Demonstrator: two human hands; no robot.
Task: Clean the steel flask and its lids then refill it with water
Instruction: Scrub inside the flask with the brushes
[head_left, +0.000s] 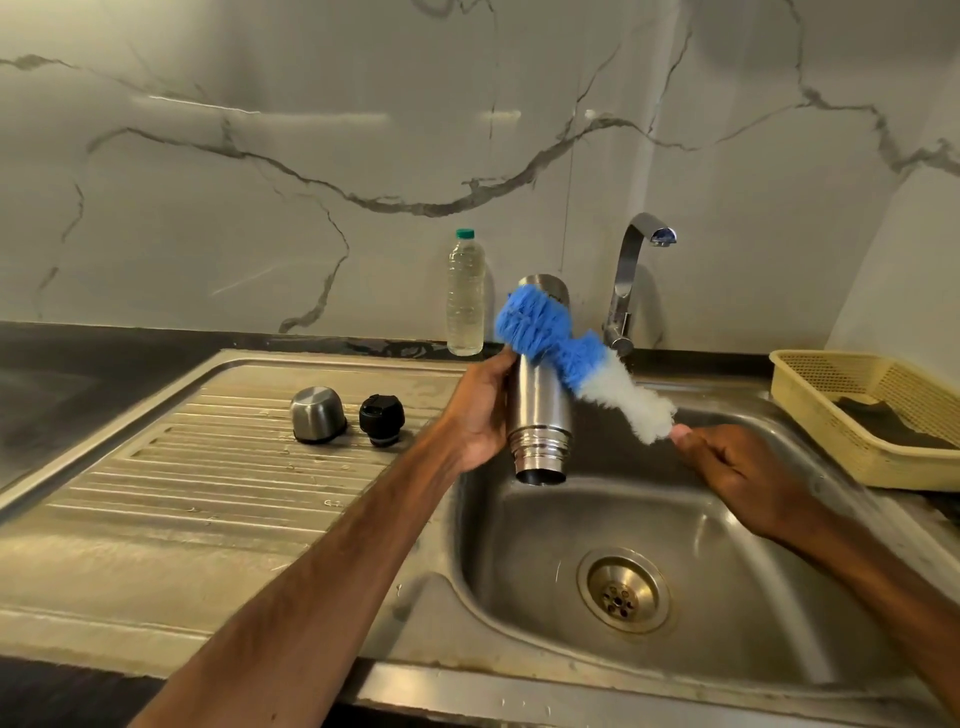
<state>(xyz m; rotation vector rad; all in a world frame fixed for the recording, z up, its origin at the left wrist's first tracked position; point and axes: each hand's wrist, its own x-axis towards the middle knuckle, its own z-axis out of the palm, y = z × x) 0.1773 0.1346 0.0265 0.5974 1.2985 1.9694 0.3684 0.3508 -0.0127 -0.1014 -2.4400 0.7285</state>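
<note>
Steel flask (540, 410) mouth-down in left hand (478, 410), brush (550, 332) against it.

Drainboard (208, 493): steel cap (318, 414) and black lid (382, 420) side by side. Counter (78, 358): bottle (465, 296), basket (831, 441).

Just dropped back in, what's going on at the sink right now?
A person appears to be scrubbing the outside of the steel flask over the sink basin. The left hand grips the flask body, open mouth pointing down. The right hand holds the blue-and-white bottle brush, bristles lying across the flask. The steel cap and black stopper sit apart on the drainboard. No water runs from the tap.
</note>
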